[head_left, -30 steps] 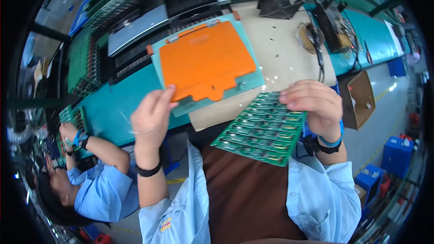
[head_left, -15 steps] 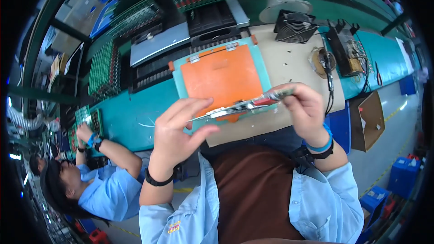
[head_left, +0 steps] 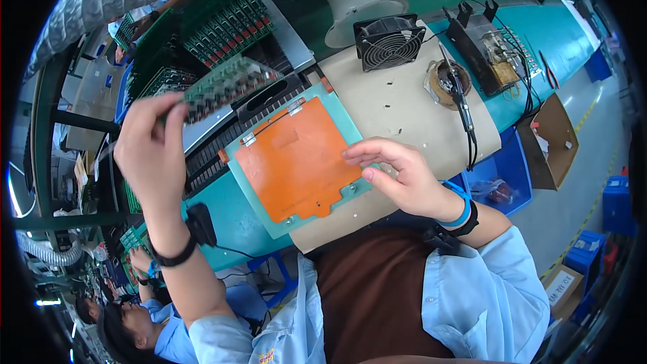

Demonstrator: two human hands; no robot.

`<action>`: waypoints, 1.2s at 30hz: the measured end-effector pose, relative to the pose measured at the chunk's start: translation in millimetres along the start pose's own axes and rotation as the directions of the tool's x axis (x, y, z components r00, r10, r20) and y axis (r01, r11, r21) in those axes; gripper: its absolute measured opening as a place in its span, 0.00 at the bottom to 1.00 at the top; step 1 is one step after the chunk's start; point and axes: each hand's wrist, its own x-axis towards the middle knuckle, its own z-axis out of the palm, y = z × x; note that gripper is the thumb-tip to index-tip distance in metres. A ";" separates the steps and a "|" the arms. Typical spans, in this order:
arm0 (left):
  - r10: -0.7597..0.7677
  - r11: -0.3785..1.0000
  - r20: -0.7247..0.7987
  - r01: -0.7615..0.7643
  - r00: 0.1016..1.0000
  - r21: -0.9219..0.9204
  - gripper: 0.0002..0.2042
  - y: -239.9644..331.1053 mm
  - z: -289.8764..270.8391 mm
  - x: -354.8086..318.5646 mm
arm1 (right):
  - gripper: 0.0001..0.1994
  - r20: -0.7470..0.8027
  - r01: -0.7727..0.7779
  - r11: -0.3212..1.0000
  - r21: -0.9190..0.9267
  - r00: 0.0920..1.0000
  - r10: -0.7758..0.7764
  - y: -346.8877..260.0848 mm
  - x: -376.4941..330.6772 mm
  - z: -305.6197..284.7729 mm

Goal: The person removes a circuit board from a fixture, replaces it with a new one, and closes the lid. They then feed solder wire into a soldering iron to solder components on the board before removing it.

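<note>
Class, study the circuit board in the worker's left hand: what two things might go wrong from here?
The left hand grips the circuit board by one end, so it might tilt or slip. Other green boards are close by, so it could perhaps knock or scratch them.

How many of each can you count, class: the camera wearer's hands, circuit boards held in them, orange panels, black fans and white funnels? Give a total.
Hands, left hand and right hand: 2
Held circuit board: 1
Orange panel: 1
Black fan: 1
White funnel: 1
Total: 6
</note>
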 end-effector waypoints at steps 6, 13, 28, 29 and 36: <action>-0.014 0.986 -0.009 0.016 1.000 0.163 0.07 -47.0 66.4 53.7 | 0.16 -0.029 -0.136 0.987 0.085 0.990 0.139 10.3 -13.0 -10.3; -0.019 0.989 0.005 0.019 1.000 0.149 0.08 -65.5 105.1 73.7 | 0.16 -0.049 -0.198 0.975 0.100 0.978 0.203 14.4 -20.3 -24.9; -0.135 0.964 0.015 0.128 0.991 0.232 0.17 -64.6 116.1 75.5 | 0.16 -0.038 -0.204 0.973 0.107 0.977 0.209 23.7 -24.1 -21.1; -0.161 0.957 -0.014 0.160 0.987 0.243 0.17 -63.8 114.9 73.6 | 0.16 -0.059 -0.213 0.972 0.098 0.974 0.219 21.6 -25.6 -19.9; -0.049 0.971 -0.092 0.069 0.995 0.230 0.12 -67.9 86.7 41.5 | 0.15 -0.070 -0.211 0.974 0.085 0.974 0.217 18.0 -23.4 -14.1</action>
